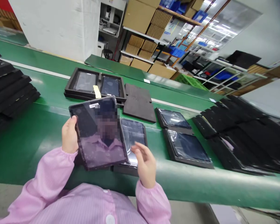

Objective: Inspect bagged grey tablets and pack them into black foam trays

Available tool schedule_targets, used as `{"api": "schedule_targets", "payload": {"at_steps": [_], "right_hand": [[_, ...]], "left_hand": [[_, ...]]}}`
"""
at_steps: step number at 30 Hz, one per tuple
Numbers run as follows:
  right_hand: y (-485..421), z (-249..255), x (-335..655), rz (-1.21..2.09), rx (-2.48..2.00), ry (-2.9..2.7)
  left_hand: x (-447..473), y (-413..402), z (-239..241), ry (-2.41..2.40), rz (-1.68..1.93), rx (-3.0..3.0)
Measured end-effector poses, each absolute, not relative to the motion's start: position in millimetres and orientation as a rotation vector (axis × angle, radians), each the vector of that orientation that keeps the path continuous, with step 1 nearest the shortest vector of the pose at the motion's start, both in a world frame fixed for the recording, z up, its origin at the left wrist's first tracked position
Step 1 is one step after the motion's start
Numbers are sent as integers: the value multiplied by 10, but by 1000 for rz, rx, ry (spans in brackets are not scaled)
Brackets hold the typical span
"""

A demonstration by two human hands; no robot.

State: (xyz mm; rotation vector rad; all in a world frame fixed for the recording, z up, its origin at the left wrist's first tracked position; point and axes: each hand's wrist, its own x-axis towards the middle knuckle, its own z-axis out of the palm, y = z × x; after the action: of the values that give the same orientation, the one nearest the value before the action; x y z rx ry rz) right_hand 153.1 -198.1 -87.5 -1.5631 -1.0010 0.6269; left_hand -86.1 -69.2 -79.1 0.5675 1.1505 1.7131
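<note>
My left hand (70,135) is closed on the left edge of a dark tablet (88,140), thumb on the front side. The tablet is tilted up with its glossy screen towards me and a small white label (94,105) near its top edge. Just off its lower right side is my right hand (146,163), fingers loosely bent and thumb apart, with nothing visible in it. Behind that hand lies another tablet (135,130) in clear film, on a black foam tray (124,169), partly covered by the held one.
On the green conveyor belt (51,127) lie a two-slot foam tray (71,79) with tablets and a yellow tag (97,91), a foam sheet (138,104), and trays with film-covered tablets (189,146). Black foam stacks stand left (11,90) and right (259,133).
</note>
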Motion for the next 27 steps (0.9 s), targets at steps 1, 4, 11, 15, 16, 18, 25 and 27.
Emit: {"api": "schedule_targets", "payload": {"at_steps": [1,4,11,15,16,18,25,27], "right_hand": [[-1862,-822,1425,704,-1482,-1080],[-1618,-748,1162,830,-1348,-1193],[-1490,-596,921,571,-1310,-1162],[-1440,-374,702,779,-1216,-1161],[-1435,-334,652,835,-1190,-1185],[-1433,-293,581,901,-1146,-1243],[-1460,-346,565,934,-1146,-1309],[-1460,-336,563,929,-1159,-1302]], "left_hand": [[-844,-700,-784,1135,1693,563],[-847,-688,-792,1065,1688,497],[-821,-731,-1080,847,1334,520],[-688,-822,-1304,952,1398,638],[-675,-840,-1344,970,1405,671],[-675,-867,-1394,966,1395,704],[-684,-883,-1364,871,1349,628],[-664,-890,-1334,849,1316,607]]}}
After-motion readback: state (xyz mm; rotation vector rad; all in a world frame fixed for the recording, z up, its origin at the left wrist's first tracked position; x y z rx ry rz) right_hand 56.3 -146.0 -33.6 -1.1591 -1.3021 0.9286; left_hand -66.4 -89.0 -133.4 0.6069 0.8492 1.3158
